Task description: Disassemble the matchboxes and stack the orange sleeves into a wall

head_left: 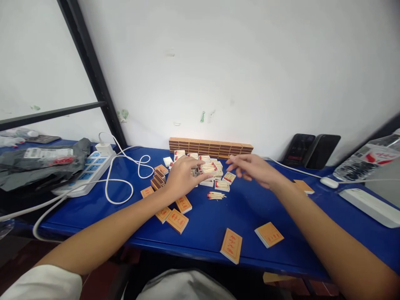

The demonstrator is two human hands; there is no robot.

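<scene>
My left hand (184, 175) is closed on a matchbox tray (208, 168) filled with red-tipped matches, gripped between thumb and fingers. To its right, my right hand (253, 168) hovers over the table with loosely bent fingers apart and nothing visible in them. Several more open white trays with matches lie around and behind the held one, including a tray (222, 186) just in front. A loose pile of matches (216, 195) rests on the blue table (206, 225). Orange matchbox sleeves and boxes, such as a matchbox (177, 221), lie scattered near my left forearm.
A long stacked row of matchboxes (211, 148) stands against the wall. Two matchboxes (231, 246) lie near the front edge. On the left are a power strip (87, 171), white cables and a grey plastic bag (43, 162). Two phones (321, 151) and a water bottle (368, 160) stand right.
</scene>
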